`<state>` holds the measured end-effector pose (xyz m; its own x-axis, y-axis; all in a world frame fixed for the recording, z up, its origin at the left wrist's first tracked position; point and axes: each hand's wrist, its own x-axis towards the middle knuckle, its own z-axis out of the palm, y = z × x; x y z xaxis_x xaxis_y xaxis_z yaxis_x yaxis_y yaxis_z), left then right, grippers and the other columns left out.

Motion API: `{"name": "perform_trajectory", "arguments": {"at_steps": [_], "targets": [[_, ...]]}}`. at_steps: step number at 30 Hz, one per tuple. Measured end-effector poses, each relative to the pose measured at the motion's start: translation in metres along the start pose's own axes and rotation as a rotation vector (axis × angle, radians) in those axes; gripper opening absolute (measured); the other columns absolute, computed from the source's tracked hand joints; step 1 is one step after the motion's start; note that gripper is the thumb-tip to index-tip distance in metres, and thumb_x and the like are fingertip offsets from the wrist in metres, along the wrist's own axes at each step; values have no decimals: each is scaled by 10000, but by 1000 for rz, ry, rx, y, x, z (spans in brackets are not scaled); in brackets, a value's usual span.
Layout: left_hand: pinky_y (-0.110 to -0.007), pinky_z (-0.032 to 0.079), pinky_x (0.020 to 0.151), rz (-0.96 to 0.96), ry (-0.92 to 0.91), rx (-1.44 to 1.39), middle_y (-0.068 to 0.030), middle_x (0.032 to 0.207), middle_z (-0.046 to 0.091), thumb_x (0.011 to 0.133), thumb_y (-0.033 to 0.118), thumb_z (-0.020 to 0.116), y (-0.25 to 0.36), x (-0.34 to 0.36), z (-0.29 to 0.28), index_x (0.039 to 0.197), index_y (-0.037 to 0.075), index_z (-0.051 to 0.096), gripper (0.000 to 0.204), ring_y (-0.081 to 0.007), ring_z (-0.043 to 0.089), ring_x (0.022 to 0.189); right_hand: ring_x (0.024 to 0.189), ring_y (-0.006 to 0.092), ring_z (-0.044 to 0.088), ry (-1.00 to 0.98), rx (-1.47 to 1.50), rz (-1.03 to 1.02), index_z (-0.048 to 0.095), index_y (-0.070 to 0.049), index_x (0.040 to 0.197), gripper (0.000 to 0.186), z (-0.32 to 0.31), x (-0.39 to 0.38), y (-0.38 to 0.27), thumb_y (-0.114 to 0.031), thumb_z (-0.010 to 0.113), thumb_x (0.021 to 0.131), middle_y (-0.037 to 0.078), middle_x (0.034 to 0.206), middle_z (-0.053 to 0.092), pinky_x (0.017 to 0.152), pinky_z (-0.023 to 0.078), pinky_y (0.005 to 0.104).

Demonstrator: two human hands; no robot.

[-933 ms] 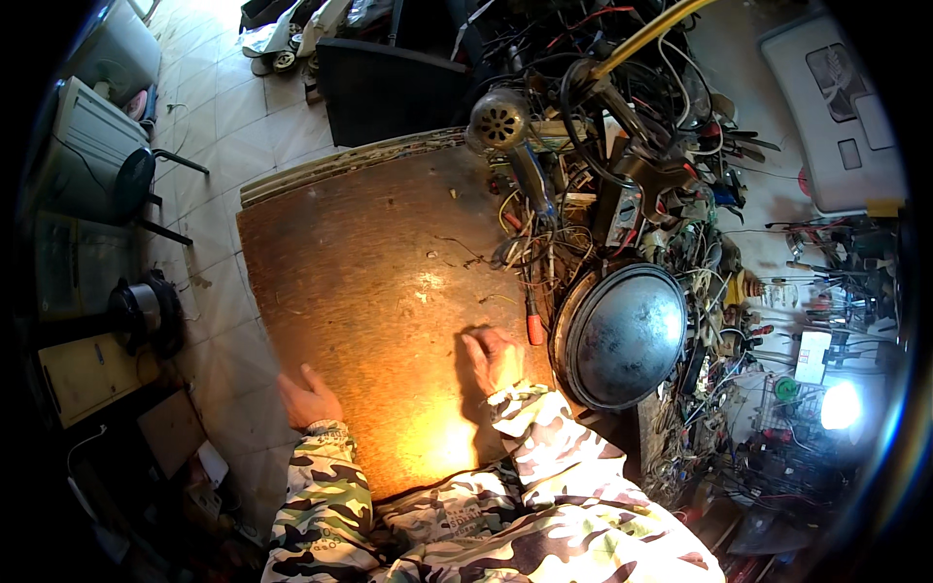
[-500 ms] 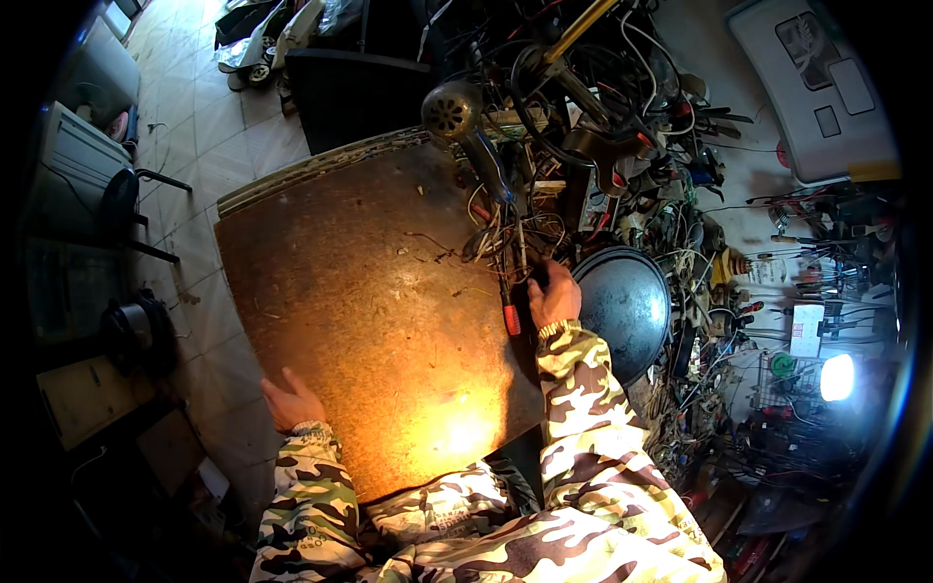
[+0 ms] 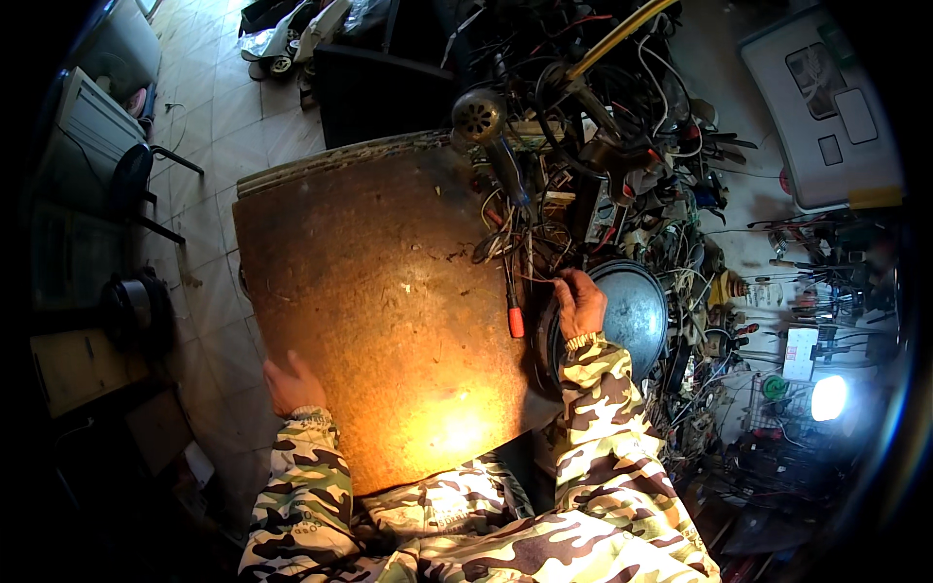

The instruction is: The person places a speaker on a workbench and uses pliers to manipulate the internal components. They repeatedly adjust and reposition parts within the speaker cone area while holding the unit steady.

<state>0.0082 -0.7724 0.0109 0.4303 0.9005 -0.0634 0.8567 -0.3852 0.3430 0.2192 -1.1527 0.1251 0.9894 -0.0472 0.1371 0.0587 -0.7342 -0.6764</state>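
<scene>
My left hand [image 3: 293, 385] rests at the left edge of the worn brown board tabletop [image 3: 360, 282], its fingers stretched and holding nothing. At the right side of the board, my right hand [image 3: 581, 303] is closed in a pinch. A thin reddish wire [image 3: 536, 280] runs to its fingertips from the cable tangle [image 3: 494, 243]. Just left of that hand lies a screwdriver-like tool with a red handle [image 3: 516, 323]. A round dark metal lid or pan [image 3: 632, 316] sits right beside the hand, partly covered by it.
A hair dryer [image 3: 486, 126] lies at the board's far right corner. Beyond it are heaped cables and tools, with a multimeter-like device [image 3: 604, 216] among them. A yellow pole [image 3: 622, 39] slants above. A bright lamp [image 3: 829, 398] shines at the right. A black stool [image 3: 136, 185] stands at the left.
My right hand has shifted right, off the board's edge and over the round metal piece, with a thin wire now showing at its fingertips. My left hand stays at the board's left edge.
</scene>
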Motion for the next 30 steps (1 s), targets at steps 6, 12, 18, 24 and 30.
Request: {"name": "perform_trajectory", "arguments": {"at_steps": [6, 12, 18, 24, 30], "targets": [[-558, 493, 892, 37, 11, 54, -233, 1308, 611, 1007, 511, 531, -3, -1, 6, 1342, 7, 551, 605, -473, 602, 1132, 718, 230, 740, 1, 165, 176, 685, 56, 965, 166, 1, 24, 28, -102, 697, 915, 172, 741, 722, 662, 562, 336], [-538, 487, 936, 38, 48, 40, -255, 1303, 620, 1020, 489, 525, -5, 1, 3, 1332, -20, 566, 599, -456, 602, 1161, 781, 257, 736, -120, 99, 45, 719, 18, 1000, 189, -10, 50, 15, -111, 745, 864, 177, 870, 750, 733, 564, 347], [-538, 452, 1053, -21, -207, 67, -288, 1454, 522, 1058, 526, 424, 13, 4, -20, 1467, -54, 456, 711, -464, 550, 1274, 864, 321, 737, 343, -321, 110, 700, 7, 1104, 300, -121, 6, 56, -188, 744, 879, 186, 933, 748, 807, 569, 407], [-522, 492, 895, 103, 50, -31, -286, 1216, 652, 1002, 469, 550, 0, 3, -3, 1280, -37, 581, 578, -458, 632, 1079, 1004, 448, 672, 391, -585, 628, 628, 32, 1180, 578, -185, -104, 129, -418, 773, 847, 256, 1033, 710, 874, 515, 517], [-488, 429, 1062, 159, 27, -228, -303, 1341, 593, 1007, 474, 544, -7, 8, 13, 1394, -61, 510, 661, -462, 553, 1253, 606, 212, 609, 254, -3, 833, 666, 46, 966, 566, -183, -167, 239, -474, 827, 809, 116, 805, 671, 567, 525, 347]]}}
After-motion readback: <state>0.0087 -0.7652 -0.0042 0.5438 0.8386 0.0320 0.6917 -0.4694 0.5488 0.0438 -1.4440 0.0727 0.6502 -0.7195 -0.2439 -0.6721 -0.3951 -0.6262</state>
